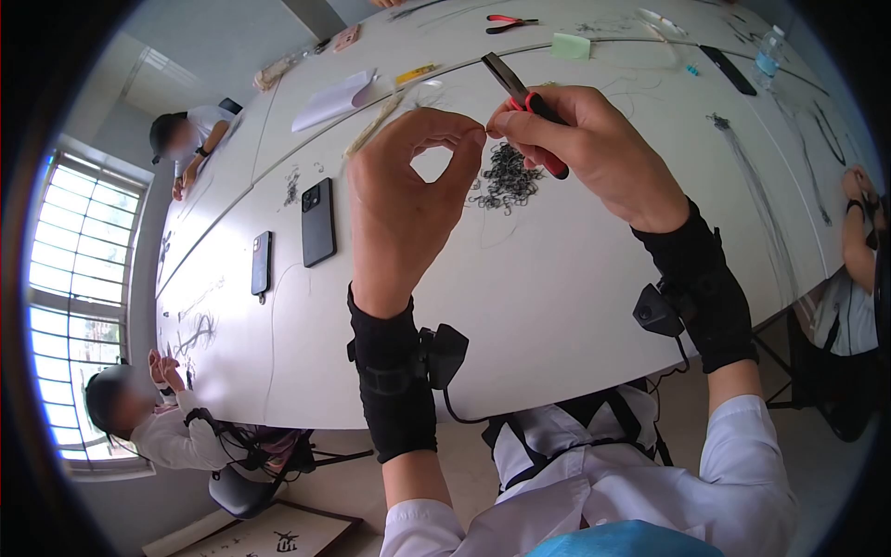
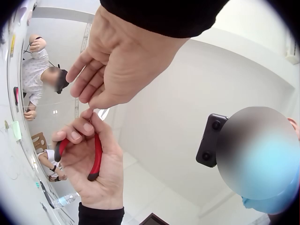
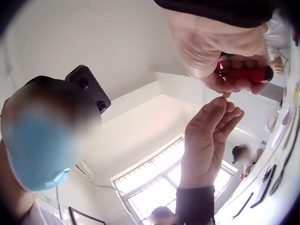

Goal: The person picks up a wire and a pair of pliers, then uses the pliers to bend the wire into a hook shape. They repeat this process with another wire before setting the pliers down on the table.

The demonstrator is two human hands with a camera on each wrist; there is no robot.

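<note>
My right hand (image 1: 603,139) grips red-and-black pliers (image 1: 509,82) whose metal jaws point up and left, away from the fingertips. My left hand (image 1: 408,200) pinches what looks like a thin strand between thumb and index fingertips, close to the right fingertips; it is too fine to make out fully. The left wrist view shows the left hand (image 2: 126,61) above, its other fingers loosely bent, and the pliers' red handle (image 2: 96,157) across the right palm. A heap of small dark bent pieces (image 1: 509,181) lies on the table beneath the hands.
Two phones (image 1: 318,223) (image 1: 262,263) lie left on the white table (image 1: 557,306). Farther back are paper (image 1: 334,100), a green note (image 1: 571,46), other pliers (image 1: 510,24) and a bottle (image 1: 769,54). Long dark strands (image 1: 756,186) lie right. People sit around the table.
</note>
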